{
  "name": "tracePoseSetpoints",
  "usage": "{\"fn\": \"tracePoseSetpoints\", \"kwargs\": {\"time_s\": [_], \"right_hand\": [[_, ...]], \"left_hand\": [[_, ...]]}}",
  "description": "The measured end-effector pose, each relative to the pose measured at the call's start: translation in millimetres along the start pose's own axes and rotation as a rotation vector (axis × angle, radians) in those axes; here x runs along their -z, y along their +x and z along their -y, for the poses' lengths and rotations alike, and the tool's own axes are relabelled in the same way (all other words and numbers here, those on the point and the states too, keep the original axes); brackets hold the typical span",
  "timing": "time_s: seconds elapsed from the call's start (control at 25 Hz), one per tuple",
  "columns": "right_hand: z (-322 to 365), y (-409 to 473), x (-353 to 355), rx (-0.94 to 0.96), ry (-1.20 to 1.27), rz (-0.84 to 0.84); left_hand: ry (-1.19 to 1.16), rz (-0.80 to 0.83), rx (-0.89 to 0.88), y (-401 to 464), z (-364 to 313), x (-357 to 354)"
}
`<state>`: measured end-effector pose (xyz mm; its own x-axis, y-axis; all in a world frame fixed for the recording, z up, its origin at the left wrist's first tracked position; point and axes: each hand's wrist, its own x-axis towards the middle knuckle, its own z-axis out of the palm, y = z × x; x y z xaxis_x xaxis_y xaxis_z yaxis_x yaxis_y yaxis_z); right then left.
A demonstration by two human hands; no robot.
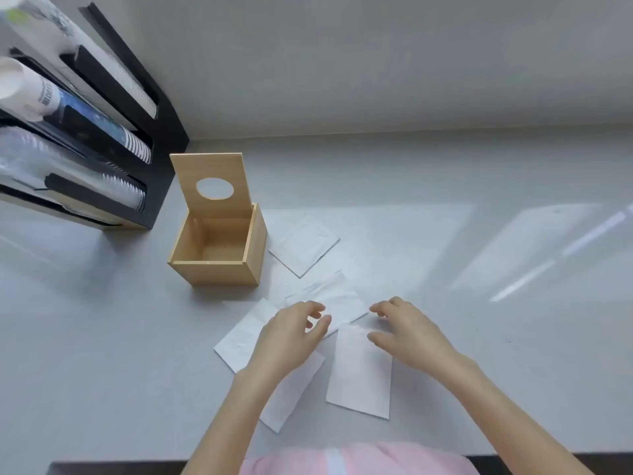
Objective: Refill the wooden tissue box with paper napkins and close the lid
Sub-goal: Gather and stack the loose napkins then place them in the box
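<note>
The wooden tissue box (219, 269) stands open on the grey counter, nothing inside it. Its lid (210, 185), with a round hole, is tilted up at the back. Several white paper napkins lie to the right of and in front of the box: one (305, 246) beside it, one (337, 298) between my hands, one (361, 375) nearer me, and one (239, 337) partly under my left arm. My left hand (291, 334) and my right hand (407, 329) hover over the middle napkin, fingers spread and curled, holding nothing.
A black rack (150, 142) with stacks of paper and plastic cups lying sideways stands at the far left, close behind the box. A grey wall (376, 63) bounds the counter at the back. The counter's front edge (102, 466) runs along the bottom.
</note>
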<state>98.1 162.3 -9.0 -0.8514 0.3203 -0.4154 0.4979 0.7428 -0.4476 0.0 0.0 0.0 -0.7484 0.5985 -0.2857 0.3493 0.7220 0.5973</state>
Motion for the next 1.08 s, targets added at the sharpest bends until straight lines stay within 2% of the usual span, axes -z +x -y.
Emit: {"fn": "tracePoseSetpoints", "kwargs": {"time_s": [0.16,0.36,0.52,0.64,0.76,0.88,1.08], "right_hand": [[-1,3,-8,-0.031,-0.033,-0.052],[-1,5,-17,-0.015,-0.123,-0.088],[1,3,-21,-0.007,-0.111,-0.073],[5,-2,-17,0.001,0.091,-0.065],[12,-5,-5,0.036,0.381,-0.075],[19,-5,3,0.036,0.542,-0.090],[24,4,13,0.032,0.781,-0.045]], "left_hand": [[0.026,0.055,0.024,0,3,-15],[0.058,0.014,-0.008,1,7,-29],[0.071,0.052,-0.035,-1,9,-32],[0.046,0.077,-0.025,-2,7,-30],[-0.173,0.101,0.005,-4,4,-24],[-0.284,0.067,0.006,-5,0,-18],[-0.558,0.021,0.110,-8,-1,-11]]}}
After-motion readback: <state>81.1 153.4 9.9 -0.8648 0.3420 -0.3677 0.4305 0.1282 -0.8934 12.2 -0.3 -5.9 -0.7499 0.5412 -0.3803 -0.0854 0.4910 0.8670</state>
